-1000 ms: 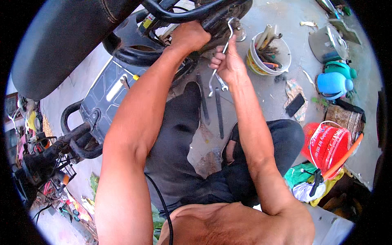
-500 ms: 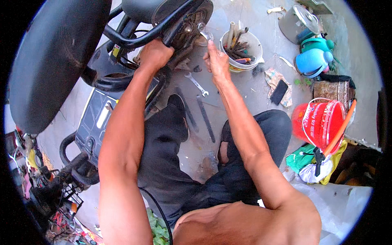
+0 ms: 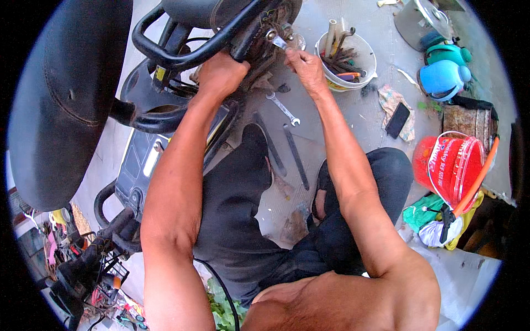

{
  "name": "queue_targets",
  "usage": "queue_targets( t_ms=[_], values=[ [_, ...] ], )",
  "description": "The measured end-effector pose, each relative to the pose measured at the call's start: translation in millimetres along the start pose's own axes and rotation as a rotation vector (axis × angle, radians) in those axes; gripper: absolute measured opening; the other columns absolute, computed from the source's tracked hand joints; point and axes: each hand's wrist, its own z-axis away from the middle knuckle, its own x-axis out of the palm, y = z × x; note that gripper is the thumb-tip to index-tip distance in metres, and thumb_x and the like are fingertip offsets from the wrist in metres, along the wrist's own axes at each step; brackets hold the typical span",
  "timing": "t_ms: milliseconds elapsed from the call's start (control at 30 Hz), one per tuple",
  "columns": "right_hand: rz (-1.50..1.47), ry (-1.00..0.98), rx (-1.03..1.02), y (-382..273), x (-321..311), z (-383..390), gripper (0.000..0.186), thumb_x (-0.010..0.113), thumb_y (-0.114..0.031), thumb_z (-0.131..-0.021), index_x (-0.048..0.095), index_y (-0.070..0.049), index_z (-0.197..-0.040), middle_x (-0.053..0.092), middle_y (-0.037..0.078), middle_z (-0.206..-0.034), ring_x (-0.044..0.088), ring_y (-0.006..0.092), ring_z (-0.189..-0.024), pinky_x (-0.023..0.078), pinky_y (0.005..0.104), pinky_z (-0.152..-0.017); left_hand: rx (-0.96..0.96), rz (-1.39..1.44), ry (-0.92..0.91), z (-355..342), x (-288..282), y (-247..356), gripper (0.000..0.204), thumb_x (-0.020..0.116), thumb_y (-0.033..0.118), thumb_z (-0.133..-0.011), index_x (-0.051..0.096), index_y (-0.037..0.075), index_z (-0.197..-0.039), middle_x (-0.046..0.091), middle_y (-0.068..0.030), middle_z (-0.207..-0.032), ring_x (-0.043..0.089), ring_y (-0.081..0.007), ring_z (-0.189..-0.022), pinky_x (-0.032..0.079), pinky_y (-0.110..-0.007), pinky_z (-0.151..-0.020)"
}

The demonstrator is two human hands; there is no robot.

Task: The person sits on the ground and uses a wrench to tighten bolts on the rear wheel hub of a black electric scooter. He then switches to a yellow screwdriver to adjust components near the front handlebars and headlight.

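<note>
My right hand point(image 3: 308, 69) is closed round the handle of a silver wrench point(image 3: 280, 42). The wrench's ringed head lies against the greasy hub area point(image 3: 265, 30) of a black electric scooter's wheel. My left hand point(image 3: 223, 74) is closed on part of the scooter near the end of a thick black tube point(image 3: 243, 47); its fingers are partly hidden behind the hand. On the floor between my arms lies a second wrench point(image 3: 283, 108), and nearer my feet are two dark flat metal bars, one of them a tire-lever-like strip point(image 3: 296, 157).
A white bucket point(image 3: 364, 83) of tools stands just right of my right hand. Farther right are a phone point(image 3: 397, 121) on a cloth, a lidded metal pot point(image 3: 422, 25), a blue jug point(image 3: 443, 80) and a red bucket point(image 3: 448, 165). The scooter's black seat point(image 3: 69, 99) fills the left.
The whole view has shifted, so things appear farther right. My right hand has moved away from me, and the wrench handle now points more sideways. My left hand keeps its place on the scooter.
</note>
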Motion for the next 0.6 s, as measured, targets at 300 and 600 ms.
queue_targets(
  t_ms=[300,600],
  values=[
    [-0.276,0.003,0.164,-9,41,33,0.068,0.047,-0.067,-0.092,0.063,-0.003,-0.072,0.049,0.000,-0.058,0.044,0.0096,-0.055,0.036,0.0267,-0.052,-0.012,0.026,0.036,4,2,-1,0.048,0.062,0.031,-0.074,0.067,-0.004,-0.106,0.065,-0.0307,-0.105,0.063,-0.0429,-0.104,0.049,-0.045,-0.093],
    [-1.051,0.007,0.687,-88,35,72,0.062,0.045,-0.069,-0.091,0.054,-0.010,-0.076,0.022,-0.007,-0.053,0.022,0.0089,-0.046,0.019,0.0247,-0.042,-0.021,-0.102,0.103,25,-7,5,0.051,0.063,0.033,-0.076,0.059,0.000,-0.115,0.065,-0.0278,-0.109,0.063,-0.0413,-0.103,0.049,-0.049,-0.091]
  ],
)
